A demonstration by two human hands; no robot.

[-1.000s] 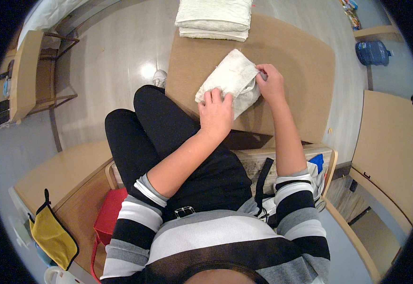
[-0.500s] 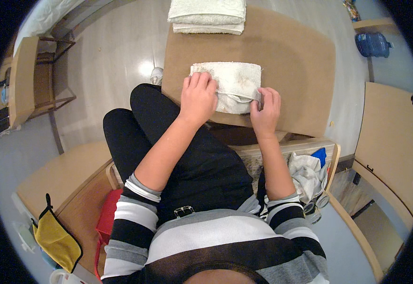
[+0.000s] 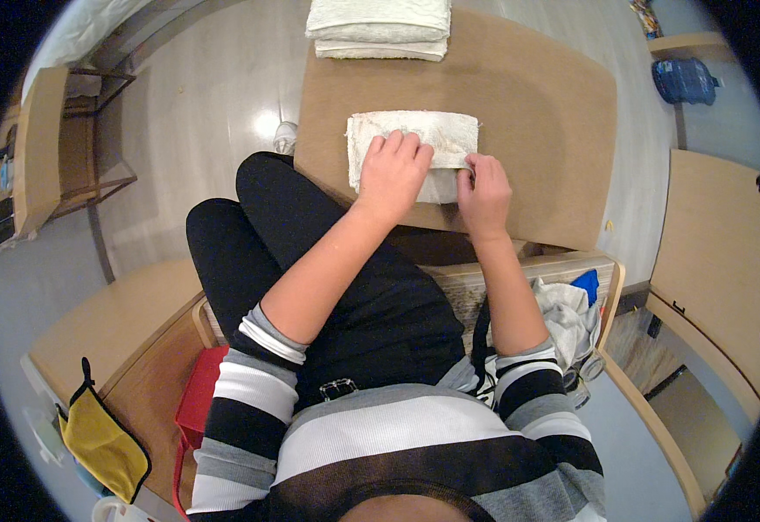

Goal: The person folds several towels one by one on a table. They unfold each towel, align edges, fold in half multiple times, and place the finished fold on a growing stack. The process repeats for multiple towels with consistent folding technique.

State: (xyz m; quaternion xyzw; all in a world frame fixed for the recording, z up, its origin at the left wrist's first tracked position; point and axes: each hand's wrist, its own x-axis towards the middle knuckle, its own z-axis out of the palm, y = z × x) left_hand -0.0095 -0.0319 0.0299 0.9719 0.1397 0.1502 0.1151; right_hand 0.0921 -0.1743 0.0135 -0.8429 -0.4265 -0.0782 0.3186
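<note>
A white terry towel (image 3: 449, 130) with brownish stains lies folded on the brown table, its long side running left to right. Across its left and middle part rests my left hand (image 3: 395, 171), fingers slightly apart on top of the cloth, thumb hidden. My right hand (image 3: 486, 193) is closed at the towel's right end, with thumb and fingers pinching the edge of the folded layer. Below that edge, a smoother strip of the towel shows between my hands. At the table's far left end sits a stack of folded white towels (image 3: 380, 26).
The brown table (image 3: 545, 130) spans the space before me. A pale crumpled cloth (image 3: 562, 317) and a blue item (image 3: 587, 284) lie by my right elbow. At lower left are a yellow cloth (image 3: 106, 439) and a red bag (image 3: 201, 396). A blue water jug (image 3: 684, 81) stands far right.
My left hand has slid right across the towel. The towel's upper layer now looks flatter, and its lower part less bunched. My right hand has stayed at the right edge, moving slightly.
</note>
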